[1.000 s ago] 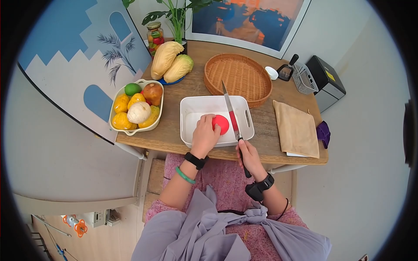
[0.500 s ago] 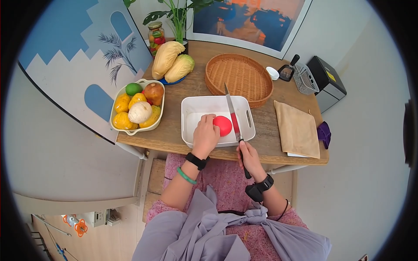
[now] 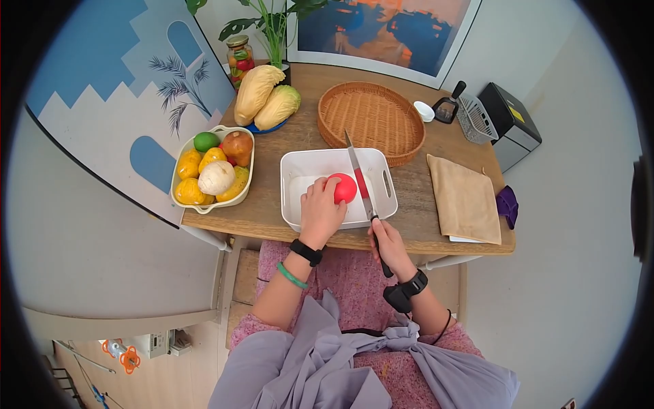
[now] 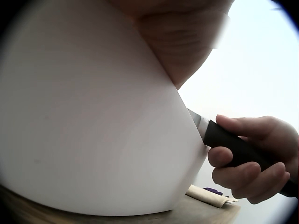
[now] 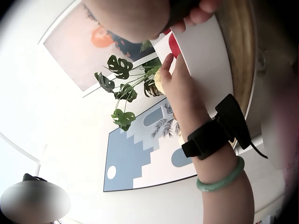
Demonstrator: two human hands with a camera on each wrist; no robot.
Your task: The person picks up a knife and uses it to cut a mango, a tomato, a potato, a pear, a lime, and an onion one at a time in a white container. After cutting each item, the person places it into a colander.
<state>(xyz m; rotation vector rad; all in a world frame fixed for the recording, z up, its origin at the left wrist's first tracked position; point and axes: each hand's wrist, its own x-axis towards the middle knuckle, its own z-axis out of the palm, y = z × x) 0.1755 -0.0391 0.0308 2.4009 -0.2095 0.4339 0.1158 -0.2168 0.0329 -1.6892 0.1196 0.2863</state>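
Observation:
A smooth, round, bright red thing, about as big as a tomato, is inside the white plastic bin. My left hand grips its left side, with fingers over the top and the thumb at the near side. In my right hand I hold a kitchen knife by its black handle. Its long blade slants up and away across the bin, just right of the red thing, and a red patch shows on it. The left wrist view shows the fingers wrapped round the knife handle.
Behind the bin stands a round wicker tray. At left are a basin of fruit and vegetables and two Chinese cabbages. A folded tan cloth lies at right, beside a purple item. The table's front edge runs close to the bin.
The red thing has shifted slightly away from me. My left fingers, beside it half a second ago, now reach further round it, the thumb showing again. The knife stays nearly in place.

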